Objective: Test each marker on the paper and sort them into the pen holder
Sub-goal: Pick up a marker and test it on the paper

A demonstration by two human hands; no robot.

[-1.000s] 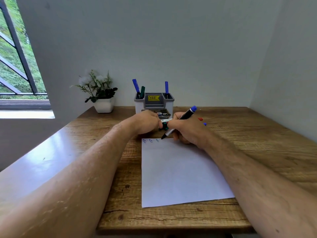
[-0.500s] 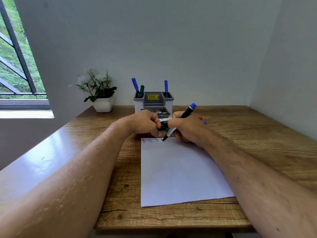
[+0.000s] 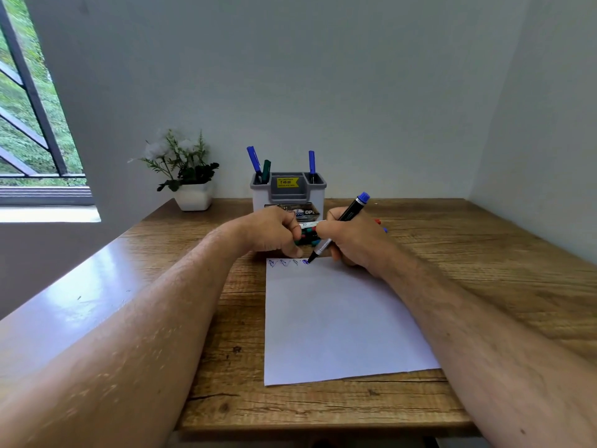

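right hand (image 3: 352,240): pinches blue marker (image 3: 339,226) pen-style, tip on paper (image 3: 339,318) top edge, mid-frame, scribbling a test | left hand (image 3: 274,234): curled beside, contents unclear | pen holder (image 3: 288,197): behind, three markers sorted

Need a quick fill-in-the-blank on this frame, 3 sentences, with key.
1. The right hand presses the tip of a ____-inked marker to the paper.
2. The scribbles sit along the paper's ____ edge.
3. The pen holder has ____ markers standing in it, while the left hand rests beside the loose markers.

Missing words: blue; far (top); three
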